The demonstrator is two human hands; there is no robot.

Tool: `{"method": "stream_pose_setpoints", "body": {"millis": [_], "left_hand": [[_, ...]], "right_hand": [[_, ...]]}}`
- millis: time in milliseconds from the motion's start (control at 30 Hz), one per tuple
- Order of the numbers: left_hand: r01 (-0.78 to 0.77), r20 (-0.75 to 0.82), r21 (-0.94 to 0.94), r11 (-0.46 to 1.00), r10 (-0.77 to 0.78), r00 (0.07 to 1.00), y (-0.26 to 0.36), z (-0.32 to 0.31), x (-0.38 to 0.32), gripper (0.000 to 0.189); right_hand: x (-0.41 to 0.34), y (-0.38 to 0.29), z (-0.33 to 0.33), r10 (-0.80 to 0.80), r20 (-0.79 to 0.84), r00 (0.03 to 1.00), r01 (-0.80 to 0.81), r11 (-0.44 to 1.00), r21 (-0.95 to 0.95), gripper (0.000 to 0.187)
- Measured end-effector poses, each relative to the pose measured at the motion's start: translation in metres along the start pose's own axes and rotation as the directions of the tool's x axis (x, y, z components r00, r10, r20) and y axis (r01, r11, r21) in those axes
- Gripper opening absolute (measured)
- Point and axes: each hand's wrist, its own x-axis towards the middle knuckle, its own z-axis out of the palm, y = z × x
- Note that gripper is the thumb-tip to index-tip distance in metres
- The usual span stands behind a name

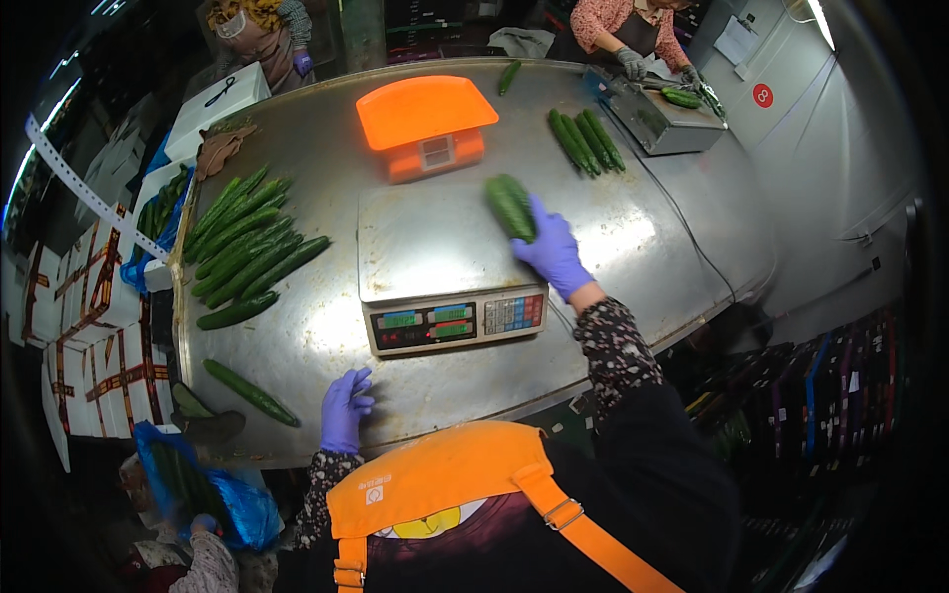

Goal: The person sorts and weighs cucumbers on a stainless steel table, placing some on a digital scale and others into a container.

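My right hand (554, 256), in a purple glove, grips what looks like two cucumbers held together (510, 207); motion blurs them, so the number is uncertain. They are over the right side of the steel plate of an electronic scale (437, 241), whose display and keypad face me. Near the front edge of the steel table (445, 385), my left hand (345, 411) wears the same kind of glove and holds nothing, its fingers loosely bent and apart. A single cucumber (250, 391) lies to its left. Beyond the scale stands an orange scale with a tray (426, 115).
A cucumber pile (248, 248) covers the table's left side; several more (586, 141) lie in a row at back right. A co-worker (630, 37) handles cucumbers at a wrapping machine (660, 115). A cable (678, 204) crosses the right side. White foam boxes (81, 289) stand left.
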Motion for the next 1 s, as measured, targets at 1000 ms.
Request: {"method": "stream_pose_setpoints", "body": {"millis": [1000], "left_hand": [[0.072, -0.499, 0.389, 0.918, 0.145, 0.855, -0.032, 0.009, -0.064, 0.029]], "right_hand": [[0.288, 0.289, 0.121, 0.301, 0.001, 0.954, -0.29, 0.922, -0.257, 0.084]]}}
